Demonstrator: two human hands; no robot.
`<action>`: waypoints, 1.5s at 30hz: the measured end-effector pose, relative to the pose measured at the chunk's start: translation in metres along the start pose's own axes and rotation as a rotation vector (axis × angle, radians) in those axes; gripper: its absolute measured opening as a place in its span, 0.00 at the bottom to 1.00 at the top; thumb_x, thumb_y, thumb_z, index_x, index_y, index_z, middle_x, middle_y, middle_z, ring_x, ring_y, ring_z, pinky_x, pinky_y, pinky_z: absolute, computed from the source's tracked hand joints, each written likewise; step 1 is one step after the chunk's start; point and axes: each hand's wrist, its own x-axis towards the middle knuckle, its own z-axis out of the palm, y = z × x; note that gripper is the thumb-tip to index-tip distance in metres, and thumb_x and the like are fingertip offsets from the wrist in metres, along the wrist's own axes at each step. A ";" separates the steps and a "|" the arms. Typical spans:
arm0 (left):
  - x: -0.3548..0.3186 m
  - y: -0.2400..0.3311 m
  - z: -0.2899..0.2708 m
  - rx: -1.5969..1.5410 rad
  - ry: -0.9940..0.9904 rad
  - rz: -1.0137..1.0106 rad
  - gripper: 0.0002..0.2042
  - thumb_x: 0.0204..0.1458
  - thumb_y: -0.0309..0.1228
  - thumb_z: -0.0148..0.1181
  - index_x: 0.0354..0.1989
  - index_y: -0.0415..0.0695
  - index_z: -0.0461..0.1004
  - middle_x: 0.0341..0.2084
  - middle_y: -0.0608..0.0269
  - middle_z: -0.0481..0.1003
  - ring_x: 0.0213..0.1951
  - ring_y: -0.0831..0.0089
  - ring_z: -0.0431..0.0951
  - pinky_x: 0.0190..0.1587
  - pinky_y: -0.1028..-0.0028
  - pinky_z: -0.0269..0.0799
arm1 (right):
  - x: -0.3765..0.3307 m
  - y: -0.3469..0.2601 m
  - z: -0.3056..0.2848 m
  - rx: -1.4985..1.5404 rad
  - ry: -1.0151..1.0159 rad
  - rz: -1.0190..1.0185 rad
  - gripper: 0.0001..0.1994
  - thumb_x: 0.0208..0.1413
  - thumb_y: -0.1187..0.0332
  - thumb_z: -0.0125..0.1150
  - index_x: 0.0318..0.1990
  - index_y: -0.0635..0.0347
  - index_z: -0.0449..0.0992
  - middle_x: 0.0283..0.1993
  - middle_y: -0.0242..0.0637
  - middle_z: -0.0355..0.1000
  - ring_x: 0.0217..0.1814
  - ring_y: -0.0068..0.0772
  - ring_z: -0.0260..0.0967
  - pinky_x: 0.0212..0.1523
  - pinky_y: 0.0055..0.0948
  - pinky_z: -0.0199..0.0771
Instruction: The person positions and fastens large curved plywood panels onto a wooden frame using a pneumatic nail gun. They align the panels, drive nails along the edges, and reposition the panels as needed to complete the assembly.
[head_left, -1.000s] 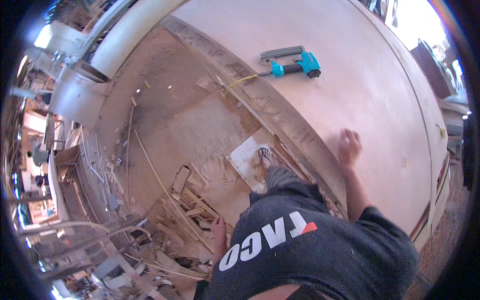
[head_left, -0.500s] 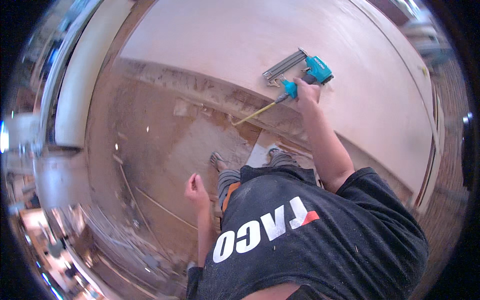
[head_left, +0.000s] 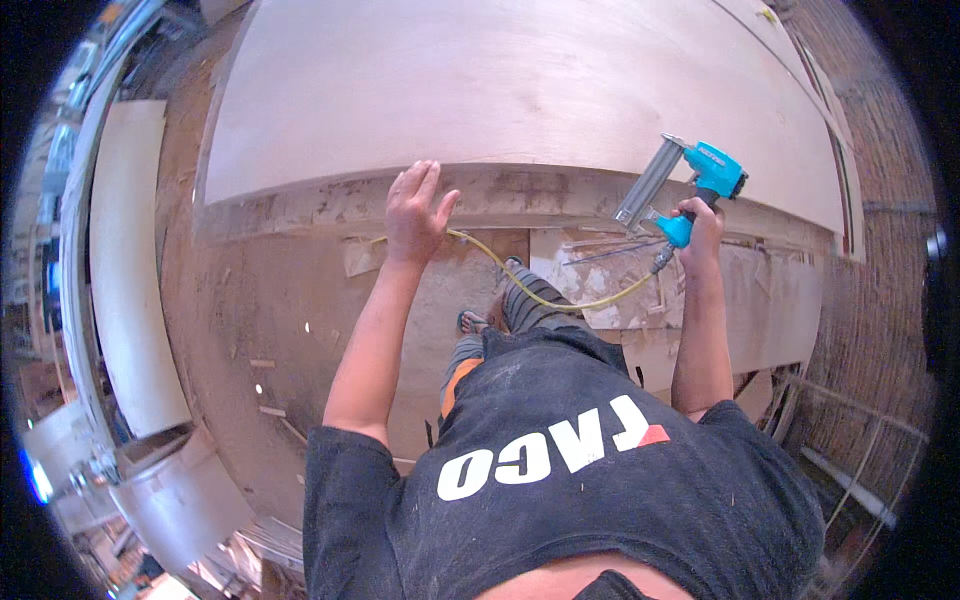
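Observation:
A large pale plywood sheet (head_left: 520,90) lies on a raised workbench ahead of me. My right hand (head_left: 700,222) grips the handle of a blue pneumatic nail gun (head_left: 690,175), lifted just off the sheet's front edge, its metal magazine angled down to the left. A yellow air hose (head_left: 560,295) runs from the gun's base across to my left. My left hand (head_left: 415,212) is spread with fingers apart, reaching to the worn front edge of the bench (head_left: 330,205) and holding nothing.
Dusty floor with wood scraps (head_left: 270,360) lies below. A long pale board (head_left: 125,260) lies at the left, with stacked material and clutter (head_left: 150,500) beyond it. Flat offcut boards (head_left: 740,300) rest under the bench at right. My sandalled foot (head_left: 470,322) stands by the bench.
My right hand took hold of the nail gun on the sheet and lifted it toward the front edge. My left hand rose from my side to the bench edge. The view swung left.

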 end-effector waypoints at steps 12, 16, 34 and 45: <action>0.059 -0.028 0.111 -0.005 -0.282 0.390 0.18 0.58 0.41 0.69 0.56 0.54 0.84 0.67 0.63 0.74 0.73 0.60 0.68 0.76 0.47 0.56 | -0.027 -0.019 -0.032 -0.001 0.150 -0.034 0.16 0.54 0.75 0.65 0.47 0.63 0.66 0.33 0.40 0.73 0.29 0.35 0.76 0.31 0.36 0.80; 0.062 -0.035 0.109 -0.050 -0.302 0.459 0.15 0.58 0.39 0.68 0.53 0.54 0.85 0.67 0.62 0.75 0.73 0.59 0.68 0.77 0.46 0.56 | -0.027 -0.024 -0.014 -0.057 0.136 -0.091 0.18 0.57 0.71 0.70 0.49 0.62 0.67 0.33 0.38 0.73 0.29 0.32 0.76 0.30 0.33 0.79; 0.055 -0.045 0.063 -0.383 -0.361 0.257 0.21 0.53 0.33 0.75 0.55 0.41 0.80 0.56 0.51 0.79 0.59 0.52 0.78 0.64 0.53 0.71 | 0.093 0.024 0.169 0.226 0.047 0.143 0.09 0.63 0.68 0.68 0.45 0.58 0.75 0.31 0.38 0.75 0.28 0.34 0.77 0.29 0.39 0.84; -0.020 -0.021 0.002 -0.307 -0.078 -0.123 0.07 0.54 0.22 0.71 0.40 0.37 0.82 0.36 0.50 0.81 0.40 0.55 0.82 0.45 0.61 0.78 | 0.101 0.011 0.156 -0.951 -0.009 -0.235 0.26 0.57 0.51 0.67 0.57 0.58 0.81 0.56 0.54 0.75 0.65 0.54 0.71 0.64 0.47 0.75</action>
